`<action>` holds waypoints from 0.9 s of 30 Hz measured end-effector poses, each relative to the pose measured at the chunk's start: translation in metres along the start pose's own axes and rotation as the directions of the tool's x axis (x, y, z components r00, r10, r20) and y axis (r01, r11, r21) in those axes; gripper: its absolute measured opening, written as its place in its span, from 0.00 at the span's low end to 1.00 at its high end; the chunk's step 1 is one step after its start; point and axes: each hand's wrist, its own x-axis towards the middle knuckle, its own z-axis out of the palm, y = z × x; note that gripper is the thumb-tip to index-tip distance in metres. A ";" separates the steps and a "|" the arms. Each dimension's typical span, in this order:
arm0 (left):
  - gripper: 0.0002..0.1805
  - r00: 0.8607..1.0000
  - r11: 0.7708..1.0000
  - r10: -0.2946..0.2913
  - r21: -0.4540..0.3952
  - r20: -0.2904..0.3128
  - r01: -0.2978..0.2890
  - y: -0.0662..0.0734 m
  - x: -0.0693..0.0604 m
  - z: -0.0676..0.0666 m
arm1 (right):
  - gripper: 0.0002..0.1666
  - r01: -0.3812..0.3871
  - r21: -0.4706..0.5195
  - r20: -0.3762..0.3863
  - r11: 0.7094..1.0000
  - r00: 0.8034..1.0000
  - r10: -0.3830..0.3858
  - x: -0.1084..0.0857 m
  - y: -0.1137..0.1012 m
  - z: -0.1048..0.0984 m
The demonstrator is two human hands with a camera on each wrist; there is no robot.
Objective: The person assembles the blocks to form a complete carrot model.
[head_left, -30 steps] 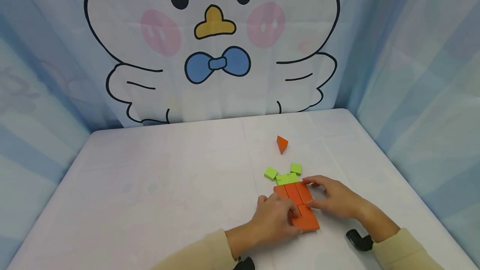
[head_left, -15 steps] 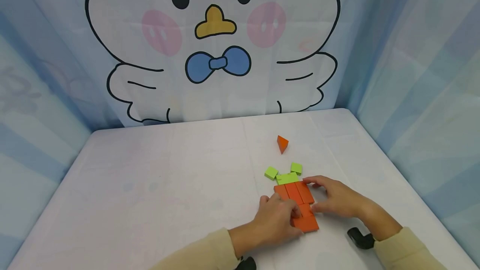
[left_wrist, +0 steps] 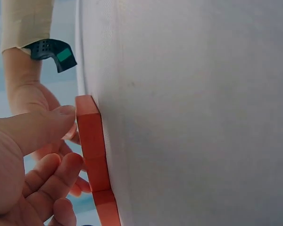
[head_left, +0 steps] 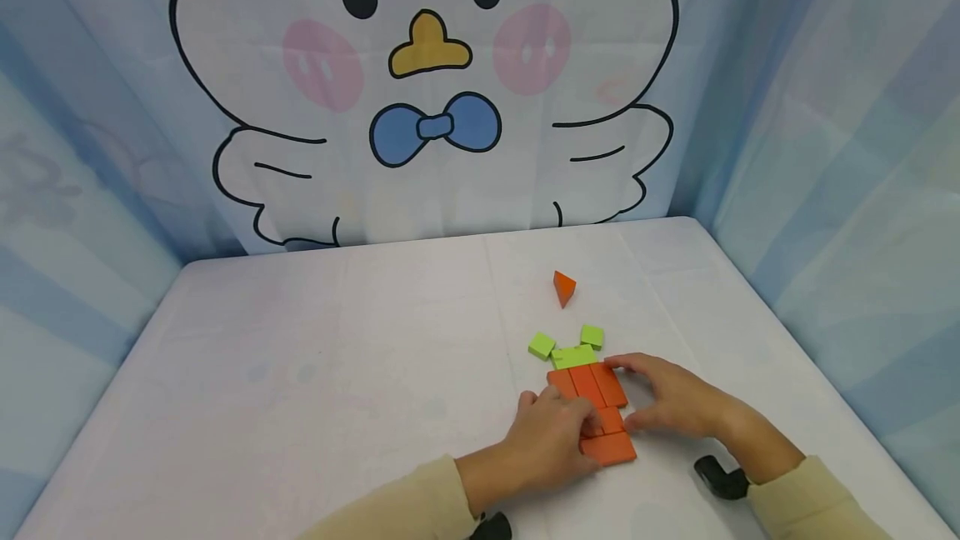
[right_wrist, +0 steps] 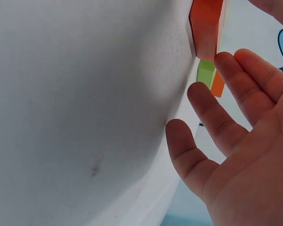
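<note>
Flat orange blocks [head_left: 587,386] lie together on the white table, with a single orange block [head_left: 609,448] across the near end. My left hand [head_left: 549,440] rests along their left side, its thumb by the near block's end and its other fingers loosely bent. In the left wrist view the thumb meets an orange block [left_wrist: 89,136]. At the right side is my right hand [head_left: 675,398], fingers spread and fairly straight, with index fingertip and thumb close to the orange edge. A green block piece [head_left: 574,357] touches the far end, and two small green blocks [head_left: 542,347] sit beyond it.
Farther back lies an orange triangular block [head_left: 564,289]. Black wrist devices [head_left: 722,477] stick out near both sleeves. A printed curtain [head_left: 435,190] stands behind the white table [head_left: 337,373], with blue cloth at both sides.
The near orange block has shifted slightly left, and a middle orange block beside the right thumb shows more fully. My right thumb has moved a little outward; the left hand has barely moved.
</note>
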 end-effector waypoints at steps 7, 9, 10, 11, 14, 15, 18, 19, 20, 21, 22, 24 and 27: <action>0.17 1.000 1.000 0.014 0.003 0.006 -0.014 -0.002 0.002 -0.002 | 0.46 0.022 -0.027 -0.006 0.999 1.000 -0.022 -0.001 -0.001 0.001; 0.17 1.000 1.000 0.015 0.010 0.006 -0.015 -0.002 0.002 -0.002 | 0.46 0.024 -0.030 -0.007 0.999 1.000 -0.024 -0.002 -0.002 0.001; 0.17 1.000 1.000 0.016 0.011 0.004 -0.016 -0.002 0.002 -0.001 | 0.46 0.025 -0.031 -0.008 0.999 1.000 -0.026 -0.002 -0.002 0.001; 0.17 1.000 1.000 0.015 0.012 0.004 -0.015 -0.002 0.002 -0.001 | 0.46 0.027 -0.033 -0.010 0.999 1.000 -0.027 -0.002 -0.002 0.001; 0.17 1.000 1.000 0.012 0.013 0.006 -0.012 -0.002 0.002 -0.001 | 0.46 0.031 -0.034 -0.013 0.999 0.999 -0.031 -0.002 -0.001 0.001; 0.17 1.000 1.000 0.010 0.014 0.007 -0.010 -0.002 0.002 -0.001 | 0.46 0.031 -0.035 -0.012 0.999 0.999 -0.031 -0.002 -0.001 0.001; 0.17 1.000 1.000 0.006 0.011 0.010 -0.006 -0.002 0.003 0.000 | 0.47 0.030 -0.033 -0.011 0.999 0.999 -0.030 -0.002 -0.001 0.001; 0.17 1.000 1.000 0.005 0.009 0.010 -0.005 -0.002 0.003 0.000 | 0.47 0.028 -0.032 -0.010 0.999 1.000 -0.029 -0.002 -0.001 0.001; 0.17 1.000 1.000 0.005 0.010 0.009 -0.005 -0.002 0.003 0.000 | 0.47 0.027 -0.031 -0.010 0.999 1.000 -0.027 -0.003 -0.001 0.001; 0.18 1.000 1.000 0.005 0.010 0.008 -0.005 -0.003 0.003 0.000 | 0.47 0.027 -0.031 -0.009 0.999 1.000 -0.027 -0.003 0.000 0.001; 0.18 1.000 1.000 0.005 0.010 0.007 -0.005 -0.003 0.003 0.001 | 0.47 0.027 -0.031 -0.010 0.999 1.000 -0.027 -0.003 0.000 0.001; 0.18 1.000 1.000 0.004 0.009 0.010 -0.004 -0.003 0.004 0.001 | 0.47 0.028 -0.032 -0.011 0.999 1.000 -0.029 -0.003 0.000 0.001; 0.18 0.999 1.000 0.005 -0.011 0.036 -0.005 -0.004 0.005 -0.001 | 0.47 0.030 -0.033 -0.013 0.999 0.999 -0.030 -0.003 0.000 0.002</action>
